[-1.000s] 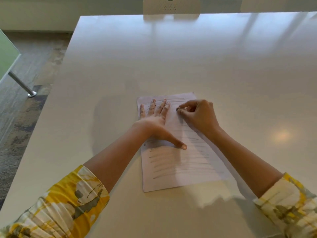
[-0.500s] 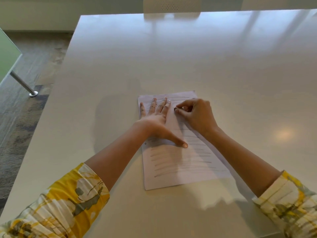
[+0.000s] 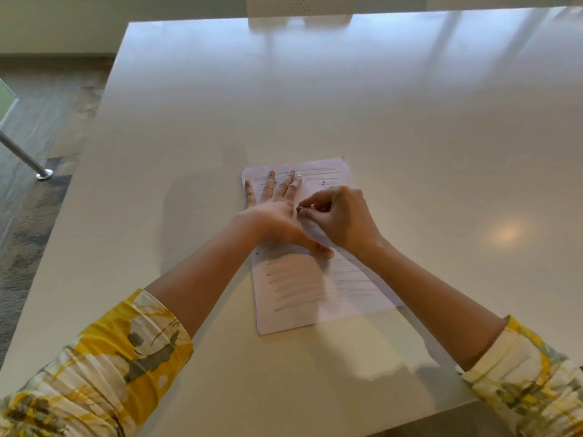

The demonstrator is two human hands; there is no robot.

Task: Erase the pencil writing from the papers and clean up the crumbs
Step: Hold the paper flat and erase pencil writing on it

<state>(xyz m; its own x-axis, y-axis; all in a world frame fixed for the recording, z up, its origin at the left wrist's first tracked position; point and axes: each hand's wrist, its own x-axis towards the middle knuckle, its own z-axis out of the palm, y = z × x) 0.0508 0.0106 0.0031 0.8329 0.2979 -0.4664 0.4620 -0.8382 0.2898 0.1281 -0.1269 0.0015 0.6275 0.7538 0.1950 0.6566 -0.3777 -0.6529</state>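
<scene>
A small stack of white papers (image 3: 303, 288) with grey pencil lines lies in the middle of the white table (image 3: 410, 121). My left hand (image 3: 277, 212) presses flat on the upper left part of the top sheet, fingers spread and thumb stretched out to the right. My right hand (image 3: 342, 216) has its fingers curled and pinches a small dark eraser (image 3: 299, 210) against the paper, right beside my left hand's index knuckle. A few dark specks (image 3: 323, 183) sit on the paper above my right hand.
A pale chair back (image 3: 299, 6) stands at the table's far edge. To the left of the table there is grey carpet with a metal leg and foot (image 3: 42, 174) of other furniture.
My right hand with the eraser has slid down and slightly left along the sheet, uncovering the top lines. My left hand stays pressed in place.
</scene>
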